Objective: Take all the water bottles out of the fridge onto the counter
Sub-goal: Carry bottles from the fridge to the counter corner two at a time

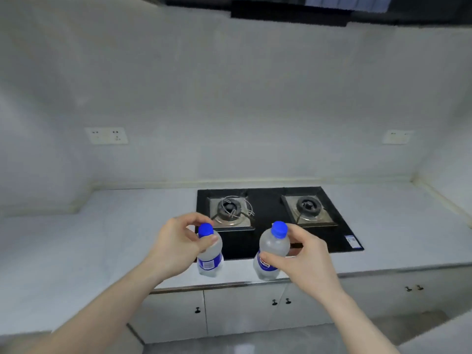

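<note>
Fingers of each hand wrap one clear ribbed plastic bottle, left (210, 251), right (272, 251), blue-capped.

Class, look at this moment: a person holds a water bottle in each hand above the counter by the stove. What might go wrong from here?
1. The left bottle and right bottle hang near the counter's front edge; set there, either may topple off.
2. The left hand and right hand grip high, so a bottle may swing.
3. Either could land on the black hob.
</note>
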